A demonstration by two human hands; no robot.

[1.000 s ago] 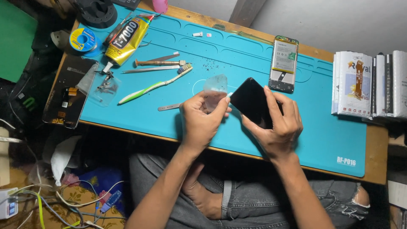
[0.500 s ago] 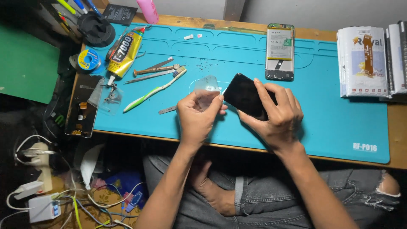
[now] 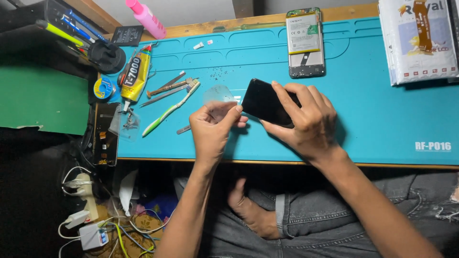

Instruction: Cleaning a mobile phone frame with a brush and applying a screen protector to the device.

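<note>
My right hand (image 3: 306, 122) grips a black phone screen (image 3: 263, 101), held tilted just above the teal work mat (image 3: 373, 105). My left hand (image 3: 213, 131) pinches a clear plastic film (image 3: 219, 95) at the screen's left edge. The film curls up away from the screen. An opened phone body (image 3: 305, 43) with its battery showing lies on the mat behind my right hand.
To the left lie a green toothbrush (image 3: 169, 109), metal tweezers (image 3: 165, 87) and a yellow glue tube (image 3: 136, 71). A pink bottle (image 3: 147, 18) stands at the back. White parts boxes (image 3: 420, 40) sit far right. Another phone part (image 3: 105, 138) rests at the mat's left edge.
The camera view has shifted, so the whole scene sits differently in frame. Both hands stay on the screen and film; the film looks pulled slightly further from the screen.
</note>
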